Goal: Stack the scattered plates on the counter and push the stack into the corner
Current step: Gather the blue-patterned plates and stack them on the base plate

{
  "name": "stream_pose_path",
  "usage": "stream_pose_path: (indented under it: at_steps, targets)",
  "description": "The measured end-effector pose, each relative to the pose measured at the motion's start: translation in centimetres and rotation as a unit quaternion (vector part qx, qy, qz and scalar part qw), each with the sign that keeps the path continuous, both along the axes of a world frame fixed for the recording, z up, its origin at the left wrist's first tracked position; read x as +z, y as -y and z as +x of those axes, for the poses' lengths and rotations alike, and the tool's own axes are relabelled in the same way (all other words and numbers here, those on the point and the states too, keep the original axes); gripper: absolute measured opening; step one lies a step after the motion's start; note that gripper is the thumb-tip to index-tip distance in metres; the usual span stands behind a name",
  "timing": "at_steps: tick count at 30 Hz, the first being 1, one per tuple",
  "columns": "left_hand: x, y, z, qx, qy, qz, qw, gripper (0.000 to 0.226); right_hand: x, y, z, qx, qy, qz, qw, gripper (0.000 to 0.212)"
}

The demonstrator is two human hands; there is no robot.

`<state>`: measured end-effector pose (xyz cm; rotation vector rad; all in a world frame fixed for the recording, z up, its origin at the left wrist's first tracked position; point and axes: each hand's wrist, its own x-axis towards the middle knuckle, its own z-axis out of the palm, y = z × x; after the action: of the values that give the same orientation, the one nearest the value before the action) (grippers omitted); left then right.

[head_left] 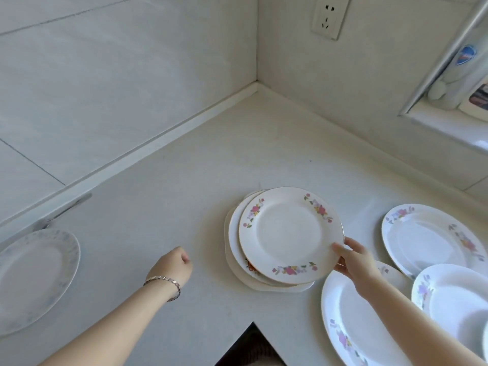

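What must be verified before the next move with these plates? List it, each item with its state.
1. Grip on the top plate: the right hand pinches its near rim. Ok.
2. Top plate fully set down on the stack: cannot tell.
3. Stack squared: its lower rims stick out left and front. Not ok.
4. Left hand free: curled, holds nothing. Ok.
5. All plates gathered: the blue-patterned plate at left and the floral plates at right lie apart. Not ok.
6. Way to the corner: nothing shows on the counter between. Ok.
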<state>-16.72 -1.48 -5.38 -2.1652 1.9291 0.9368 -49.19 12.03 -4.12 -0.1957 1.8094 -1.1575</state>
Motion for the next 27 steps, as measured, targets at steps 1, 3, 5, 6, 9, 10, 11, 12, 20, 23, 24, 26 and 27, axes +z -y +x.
stream_pose_path:
  at_steps: [1,3,5,6,9,10,11,12,20,23,24,26,27]
  targets:
    - [-0.1,0.0,0.2,0.001,0.000,0.000,1.000,0.020,-0.1,0.0,0.2,0.003,-0.033,0.014,0.999,0.023]
    - [-0.3,0.2,0.6,0.008,-0.002,0.002,1.000,0.021,0.0,0.0,0.9,0.014,-0.120,0.044,0.992,0.029]
    - [-0.6,0.2,0.9,0.012,-0.007,0.007,1.000,0.021,0.1,0.0,1.5,0.033,-0.198,0.073,0.977,0.041]
    - [-0.7,0.3,1.0,0.014,-0.010,0.010,1.000,0.021,0.1,0.0,1.7,0.047,-0.226,0.088,0.969,0.047]
    - [-1.0,0.4,1.2,0.015,-0.014,0.014,1.000,0.020,0.1,0.1,2.0,0.094,-0.269,0.117,0.951,0.053]
    - [-1.0,0.4,1.2,0.012,-0.011,0.015,1.000,0.020,0.1,0.2,2.1,0.108,-0.277,0.123,0.947,0.054]
    - [-1.0,0.5,1.2,0.009,-0.006,0.015,1.000,0.020,0.2,0.4,2.0,0.123,-0.286,0.132,0.941,0.055]
    - [-1.1,0.5,1.3,0.006,-0.003,0.014,1.000,0.020,0.2,0.6,2.0,0.140,-0.294,0.145,0.934,0.054]
    - [-1.4,0.5,2.1,0.009,0.000,0.011,1.000,0.020,0.9,2.1,2.9,0.283,-0.389,0.294,0.826,0.051]
    - [-1.6,0.0,3.0,0.029,-0.001,0.014,0.999,0.021,2.5,3.4,3.9,0.327,-0.491,0.292,0.752,0.056]
    - [-1.7,-0.3,3.3,0.038,-0.002,0.019,0.999,0.021,3.1,3.9,4.5,0.344,-0.511,0.267,0.741,0.057]
    - [-1.8,-1.1,4.1,0.057,-0.005,0.022,0.998,0.020,3.8,5.3,6.5,0.399,-0.499,0.187,0.746,0.053]
    - [-1.8,-1.5,4.6,0.067,-0.004,0.024,0.997,0.020,4.0,6.0,7.8,0.439,-0.475,0.146,0.748,0.048]
